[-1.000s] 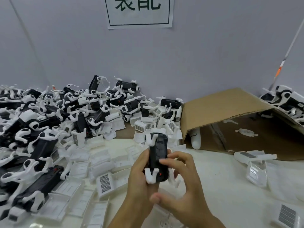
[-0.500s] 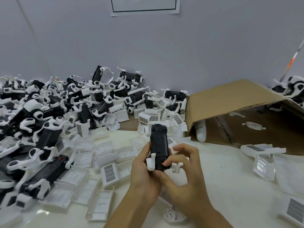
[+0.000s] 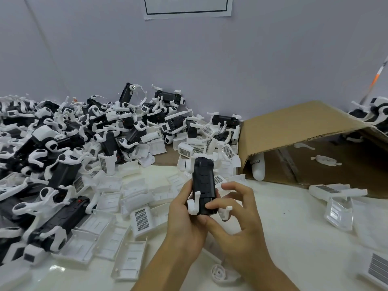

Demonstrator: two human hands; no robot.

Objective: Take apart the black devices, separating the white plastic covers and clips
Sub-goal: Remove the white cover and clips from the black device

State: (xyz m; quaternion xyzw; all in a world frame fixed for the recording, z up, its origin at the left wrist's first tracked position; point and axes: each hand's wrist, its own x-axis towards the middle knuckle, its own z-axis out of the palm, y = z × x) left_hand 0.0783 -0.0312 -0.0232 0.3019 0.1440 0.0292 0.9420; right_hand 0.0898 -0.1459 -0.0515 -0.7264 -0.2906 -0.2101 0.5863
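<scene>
Head view: left hand [image 3: 184,223] grips black device [image 3: 203,185] upright above white table [image 3: 294,238], fingers curled round its left side. Right hand [image 3: 237,223] pinches device's lower end — thumb beneath, index fingertip on front, other fingers loosely spread. White clip [image 3: 194,203] hooks off device's lower left; second clip [image 3: 225,212] sticks out at lower right. Pile of black devices [image 3: 63,143] at left, loose white covers [image 3: 117,223] in front of it. Open cardboard box [image 3: 294,131] on its side at right.
</scene>
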